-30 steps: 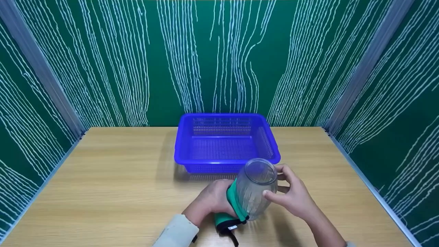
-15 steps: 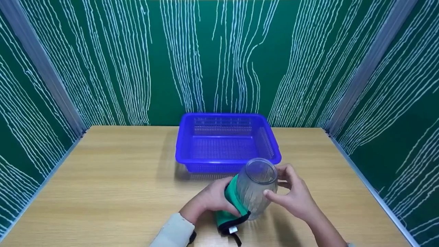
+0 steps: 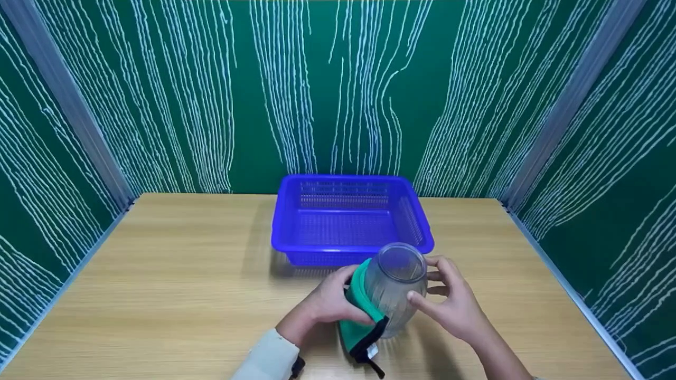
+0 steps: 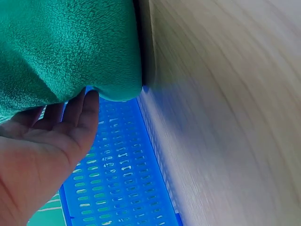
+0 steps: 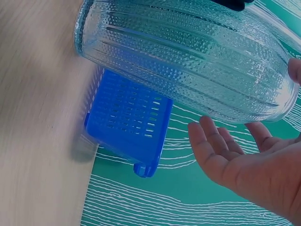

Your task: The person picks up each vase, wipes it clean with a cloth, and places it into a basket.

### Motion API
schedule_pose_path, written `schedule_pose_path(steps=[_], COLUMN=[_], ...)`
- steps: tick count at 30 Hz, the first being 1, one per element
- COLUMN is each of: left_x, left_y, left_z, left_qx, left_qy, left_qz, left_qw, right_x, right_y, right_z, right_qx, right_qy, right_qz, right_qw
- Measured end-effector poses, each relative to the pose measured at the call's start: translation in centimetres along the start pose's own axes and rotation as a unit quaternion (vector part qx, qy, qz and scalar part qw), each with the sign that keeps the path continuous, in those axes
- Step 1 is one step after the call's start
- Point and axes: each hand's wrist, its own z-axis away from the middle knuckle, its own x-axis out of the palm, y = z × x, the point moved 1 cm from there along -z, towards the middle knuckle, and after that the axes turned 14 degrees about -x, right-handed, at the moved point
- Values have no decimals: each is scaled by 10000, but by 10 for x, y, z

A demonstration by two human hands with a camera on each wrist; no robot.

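Sides passable, middle blocked

Jar (image 3: 395, 303) flanked: cloth (image 3: 360, 330) and left hand (image 3: 335, 300) on left, right hand (image 3: 455, 306) on right. Basket (image 3: 322, 249) stands beyond it. A hand could pass over table (image 3: 179, 274) left or right of basket.

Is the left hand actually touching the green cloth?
Touching. The head view shows it: the left hand grips the cloth, its thumb lying across the fabric.

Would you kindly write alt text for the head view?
A person's left hand holds a green cloth against a clear jar, which the right hand grips near its upper end. Behind, a blue basket stands on a wooden table.
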Motion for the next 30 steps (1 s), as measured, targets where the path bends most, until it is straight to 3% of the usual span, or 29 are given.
schedule_pose_path(steps=[11, 20, 30], left_x=[-2, -6, -13], left_y=[7, 18, 33], left_z=[2, 0, 0], left_qx=[104, 109, 75], left_qy=[220, 292, 288], left_qz=[442, 716, 696], left_qw=[9987, 9969, 9971], right_x=[-2, -5, -4], right_y=[0, -27, -29], right_z=[-2, -5, -4], right_qx=[18, 205, 147], right_qy=[111, 28, 118], right_qz=[-127, -127, -121], right_qw=[9999, 9997, 9997])
